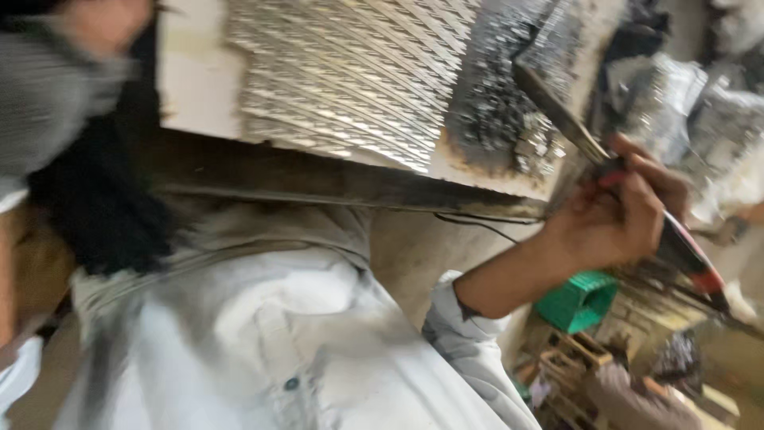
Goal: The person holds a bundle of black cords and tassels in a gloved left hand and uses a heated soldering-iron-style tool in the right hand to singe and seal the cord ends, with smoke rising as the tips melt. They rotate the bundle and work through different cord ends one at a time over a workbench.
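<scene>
The picture is tilted and blurred. A pale counter [199, 87] fills the upper left, its dark, worn edge running below it toward the right. On it lie rows of small silvery metal pieces [350, 72] packed in slanting lines, and to their right a patch of darker, sooty pieces [497, 103]. The right hand [617, 211] is at the right of the view, its grip closed tight around a long tool with a red and black handle [684, 247]; the tool's dull metal shaft [557, 111] slants up and left onto the dark patch. The left hand is not in view. A white shirt [278, 350] covers the near foreground. Below the hand, farther off, stand a green plastic basket [579, 301] and wooden crates [573, 358]. Crumpled shiny bags [716, 111] pile up at the far right.
</scene>
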